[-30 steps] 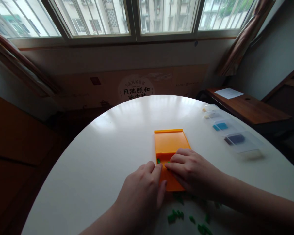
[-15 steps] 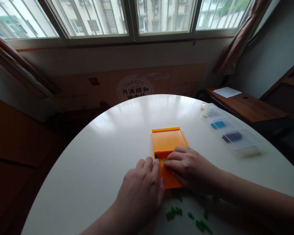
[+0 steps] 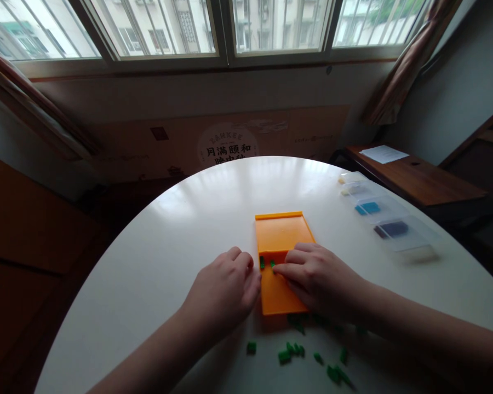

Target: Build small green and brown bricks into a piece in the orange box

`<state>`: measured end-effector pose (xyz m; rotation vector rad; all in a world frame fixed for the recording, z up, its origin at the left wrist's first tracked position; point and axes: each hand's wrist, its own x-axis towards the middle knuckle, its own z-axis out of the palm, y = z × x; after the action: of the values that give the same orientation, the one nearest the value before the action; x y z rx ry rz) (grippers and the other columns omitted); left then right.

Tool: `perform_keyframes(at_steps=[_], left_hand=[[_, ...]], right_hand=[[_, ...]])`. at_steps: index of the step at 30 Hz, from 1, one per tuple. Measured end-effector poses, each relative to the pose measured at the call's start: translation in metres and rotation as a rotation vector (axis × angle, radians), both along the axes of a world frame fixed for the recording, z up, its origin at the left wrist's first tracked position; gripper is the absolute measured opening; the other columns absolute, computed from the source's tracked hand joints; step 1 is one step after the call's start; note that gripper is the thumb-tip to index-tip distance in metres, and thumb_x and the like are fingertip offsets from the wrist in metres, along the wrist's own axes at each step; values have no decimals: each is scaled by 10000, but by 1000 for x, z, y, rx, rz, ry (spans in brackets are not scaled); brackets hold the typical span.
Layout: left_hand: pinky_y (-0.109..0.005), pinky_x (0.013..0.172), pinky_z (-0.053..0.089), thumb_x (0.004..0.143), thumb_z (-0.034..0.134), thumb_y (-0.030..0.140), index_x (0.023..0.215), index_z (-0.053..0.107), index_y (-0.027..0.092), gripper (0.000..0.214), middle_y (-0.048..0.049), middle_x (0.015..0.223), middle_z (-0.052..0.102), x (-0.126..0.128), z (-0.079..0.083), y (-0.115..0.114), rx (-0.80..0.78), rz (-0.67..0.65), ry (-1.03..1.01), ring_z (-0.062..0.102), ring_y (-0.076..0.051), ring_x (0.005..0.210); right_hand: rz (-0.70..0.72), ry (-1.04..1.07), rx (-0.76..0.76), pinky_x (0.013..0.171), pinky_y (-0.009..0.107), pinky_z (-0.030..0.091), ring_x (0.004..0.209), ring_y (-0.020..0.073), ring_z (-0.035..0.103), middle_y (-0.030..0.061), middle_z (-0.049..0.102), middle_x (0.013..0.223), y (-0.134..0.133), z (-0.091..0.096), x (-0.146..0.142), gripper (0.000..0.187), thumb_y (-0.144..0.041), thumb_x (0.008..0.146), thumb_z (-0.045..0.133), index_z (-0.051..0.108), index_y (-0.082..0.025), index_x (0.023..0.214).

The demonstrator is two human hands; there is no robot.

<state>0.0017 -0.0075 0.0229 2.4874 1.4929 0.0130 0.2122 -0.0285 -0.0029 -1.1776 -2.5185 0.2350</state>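
Note:
An orange plastic tray lies on the white table in front of me, with a raised ridge across its middle. One small green block stands inside its left edge, below the ridge. My right hand reaches over the tray from the right, its fingers closed with a second small green block at the fingertips. Just outside the tray's left edge, my left hand has its fingers curled and thumb drawn in. Anything between those fingers is hidden.
Several loose green blocks are scattered near me, below the tray; one green block lies apart to their left. Clear plastic boxes with coloured contents line the table's right side. A wooden desk stands beyond.
My left hand has drawn back to the left, off the tray's edge, and a lone green block near me is now uncovered. My right hand has barely moved; its block shows more upright.

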Motion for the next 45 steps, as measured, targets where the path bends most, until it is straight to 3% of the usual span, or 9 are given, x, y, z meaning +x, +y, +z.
perform_keyframes(at_steps=[4,13,27,37,45], left_hand=[[-308,650,431,903,399,332,771,533,211,224,-33,832,584,2,-4,2,-4,-53,26,566,-195,791],[-340,724,454,908,390,349,840,581,207,247,-56,896,598,5,-7,-1,-4,-121,17,560,-216,869],[-336,718,484,915,377,336,845,607,199,277,-55,902,597,7,-6,-3,6,-113,40,570,-221,880],[-362,678,504,898,434,333,947,582,213,197,-51,951,596,10,11,-28,-16,-54,67,574,-235,870],[-374,703,519,881,438,248,995,587,243,188,-43,984,609,12,9,-39,20,-105,32,572,-233,880]], right_hand=[[-34,-8,-26,732,291,414,793,168,537,45,645,865,2,-3,-3,258,-213,903,510,671,-225,1104],[-53,-31,-3,710,289,400,769,163,557,38,647,869,4,-8,-6,287,-250,910,502,665,-254,1146],[-47,-87,-13,705,295,393,760,163,550,25,632,888,3,-8,-6,310,-265,928,471,626,-269,1196],[-36,-69,-23,703,286,397,778,159,550,28,621,904,4,-8,-6,305,-254,908,496,622,-267,1186],[-39,-57,-4,693,283,393,756,154,538,23,619,880,4,-9,-6,298,-252,910,495,624,-271,1178]])
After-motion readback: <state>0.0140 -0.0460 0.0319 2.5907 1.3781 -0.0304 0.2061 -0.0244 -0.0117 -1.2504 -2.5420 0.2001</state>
